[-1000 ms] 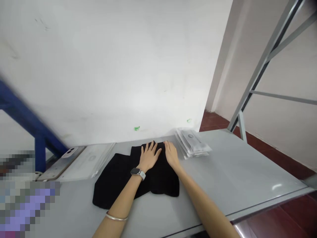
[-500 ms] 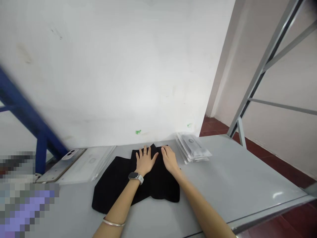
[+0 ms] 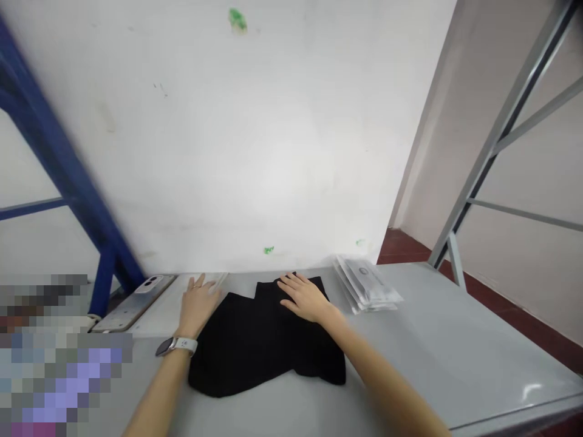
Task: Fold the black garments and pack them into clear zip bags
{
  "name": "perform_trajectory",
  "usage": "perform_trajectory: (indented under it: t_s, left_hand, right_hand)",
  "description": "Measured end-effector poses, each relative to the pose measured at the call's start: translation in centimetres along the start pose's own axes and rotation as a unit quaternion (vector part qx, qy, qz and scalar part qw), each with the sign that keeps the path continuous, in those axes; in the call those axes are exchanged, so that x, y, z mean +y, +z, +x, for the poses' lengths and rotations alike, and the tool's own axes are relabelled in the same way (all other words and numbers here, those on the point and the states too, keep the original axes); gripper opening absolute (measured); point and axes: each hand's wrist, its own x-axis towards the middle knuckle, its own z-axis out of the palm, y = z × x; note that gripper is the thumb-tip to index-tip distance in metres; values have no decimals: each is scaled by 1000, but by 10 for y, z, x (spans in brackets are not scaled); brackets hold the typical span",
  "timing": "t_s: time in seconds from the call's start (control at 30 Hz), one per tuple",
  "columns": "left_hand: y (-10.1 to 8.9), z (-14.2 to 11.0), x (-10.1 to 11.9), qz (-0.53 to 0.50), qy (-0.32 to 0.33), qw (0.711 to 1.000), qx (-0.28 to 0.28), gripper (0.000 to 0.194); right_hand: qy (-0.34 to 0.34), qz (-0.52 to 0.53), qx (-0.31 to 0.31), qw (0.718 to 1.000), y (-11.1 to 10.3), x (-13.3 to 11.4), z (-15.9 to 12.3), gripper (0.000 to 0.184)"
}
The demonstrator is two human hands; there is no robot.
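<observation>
**Pressing flat, holding nothing**

Our black garment (image 3: 268,346) lies folded on the table (image 3: 460,358), close to the back edge, with its lower hem toward us. Our right hand (image 3: 304,297) rests flat on its upper part, fingers spread, the arm reaching in from the lower right. That open palm looks placed to smooth the cloth and stop it sliding, though this is our reading of the pose. The grip on that side is wide open: it lies on the cloth but pinches nothing.

Our left hand (image 3: 197,306) sits at the garment's upper left corner, the arm coming up from the lower left and a watch (image 3: 177,346) on the wrist. Its fingers curl slightly toward the wall (image 3: 255,152). This grip is open too and has hold of nothing, though we cannot tell whether the palm touches the cloth.

A clear packet (image 3: 159,312) lies just beside that hand, with a phone (image 3: 134,309) beyond it, camera side up. On the right, a stack of sealed packets (image 3: 367,285) sits near the garment — probably kept there for easy reach. A blue frame (image 3: 59,145) and a grey metal rack (image 3: 514,109) stand to either side of the table.
</observation>
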Motion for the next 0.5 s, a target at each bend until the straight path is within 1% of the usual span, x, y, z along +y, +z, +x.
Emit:
perform_trajectory:
  t_s: [0.1, 0.2, 0.27, 0.33, 0.37, 0.43, 0.5]
  left_hand:
    - [-9, -1, -17, 5, -9, 1000, -26, 33]
    - [-16, -6, -23, 1, -27, 999, -40, 30]
    - [-18, -9, -25, 10, -50, 998, -41, 29]
    - [-18, -11, -27, 16, -68, 997, -45, 26]
    - [-17, -12, -28, 18, -74, 996, -46, 25]
    - [-15, -13, -31, 19, -83, 995, -42, 25]
    - [-13, -13, -34, 19, -91, 995, -37, 28]
  right_hand:
    - [24, 31, -54, 998, 17, 5, 3, 55]
    - [39, 58, -72, 995, 29, 11, -2, 63]
    - [30, 69, -90, 993, 30, 15, -4, 80]
    - [13, 79, -125, 989, 27, 18, -3, 102]
    - [6, 84, -143, 986, 25, 19, -3, 110]
    - [2, 94, -168, 981, 22, 20, -1, 116]
    - [11, 100, -173, 980, 20, 19, -1, 115]
